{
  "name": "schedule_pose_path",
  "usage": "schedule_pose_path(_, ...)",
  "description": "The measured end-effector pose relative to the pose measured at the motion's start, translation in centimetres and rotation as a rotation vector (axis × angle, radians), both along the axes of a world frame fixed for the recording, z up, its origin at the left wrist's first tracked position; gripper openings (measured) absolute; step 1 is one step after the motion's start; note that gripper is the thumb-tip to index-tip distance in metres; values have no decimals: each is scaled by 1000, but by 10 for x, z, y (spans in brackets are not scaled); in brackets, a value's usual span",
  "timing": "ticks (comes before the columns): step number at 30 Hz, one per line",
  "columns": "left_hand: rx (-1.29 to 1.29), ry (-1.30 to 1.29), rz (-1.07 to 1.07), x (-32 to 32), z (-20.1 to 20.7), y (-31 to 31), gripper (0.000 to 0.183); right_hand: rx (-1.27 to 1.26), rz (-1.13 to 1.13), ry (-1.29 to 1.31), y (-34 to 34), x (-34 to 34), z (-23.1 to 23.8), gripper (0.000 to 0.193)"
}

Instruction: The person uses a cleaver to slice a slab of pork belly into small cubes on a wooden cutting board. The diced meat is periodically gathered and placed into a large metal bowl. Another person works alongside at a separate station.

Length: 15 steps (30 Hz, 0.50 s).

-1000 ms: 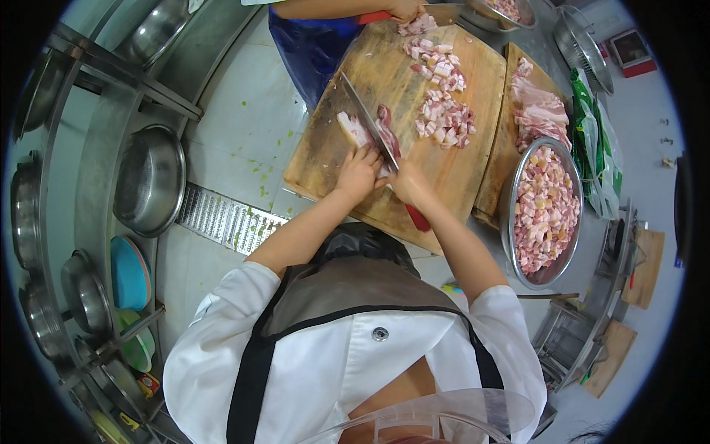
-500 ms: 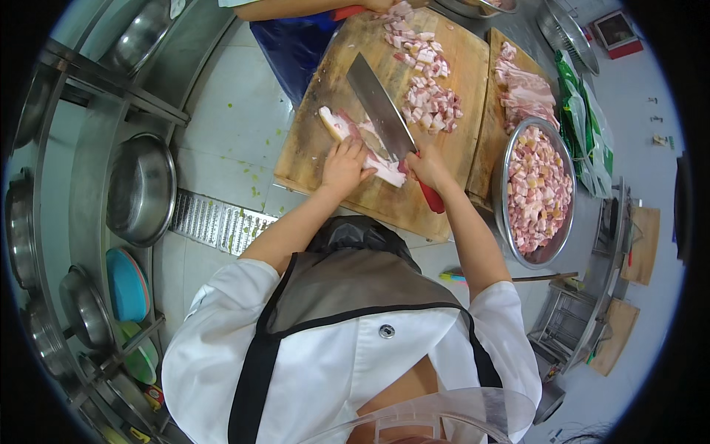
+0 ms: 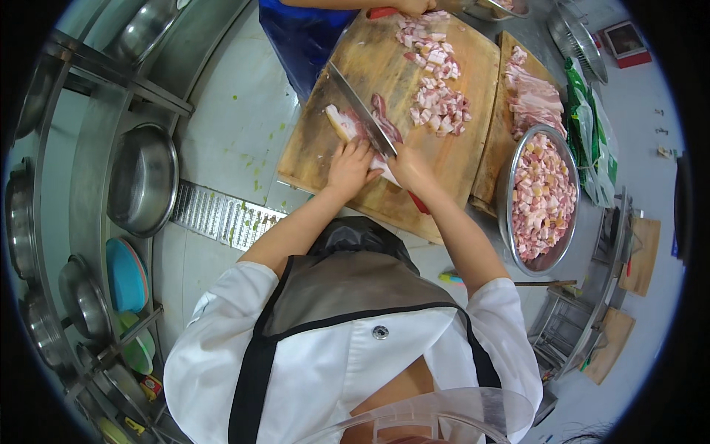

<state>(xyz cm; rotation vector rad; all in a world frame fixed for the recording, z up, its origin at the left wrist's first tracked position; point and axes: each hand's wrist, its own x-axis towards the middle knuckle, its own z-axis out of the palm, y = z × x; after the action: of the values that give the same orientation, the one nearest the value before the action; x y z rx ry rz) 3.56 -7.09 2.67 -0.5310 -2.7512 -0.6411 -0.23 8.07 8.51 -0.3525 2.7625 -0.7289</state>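
My right hand (image 3: 409, 169) is closed round the red handle of a cleaver (image 3: 361, 106), whose blade slants up and left over the board. The blade stands on edge against a fatty strip of pork (image 3: 342, 123) on the wooden chopping board (image 3: 314, 148). Holding that strip down, my left hand (image 3: 350, 167) has its fingers bent over it, close to the blade's left side. A redder slice of pork (image 3: 383, 118) lies just right of the blade. Farther right, diced pork (image 3: 440, 107) sits in heaps on the board.
A steel bowl of diced pork (image 3: 543, 200) stands right of the board. Behind it lie sliced pork (image 3: 534, 103) on a second board and a green-and-white bag (image 3: 589, 133). Across the board reaches a co-worker's arm (image 3: 333, 4). Shelves with steel basins (image 3: 144, 180) line the left.
My right hand has brought the cleaver left and turned its blade upright against the pork strip. The redder slice now shows right of the blade. My left hand stays on the strip.
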Motion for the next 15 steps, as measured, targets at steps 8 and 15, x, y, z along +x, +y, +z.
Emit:
schedule_pose_path(8,-65,-67,89,21,5,0,53,-102,-18,-19,24,-24,-14,19)
schedule_pose_path(15,-54,40,-92,28,13,7,48,-353,-171,-272,63,18,55,22)
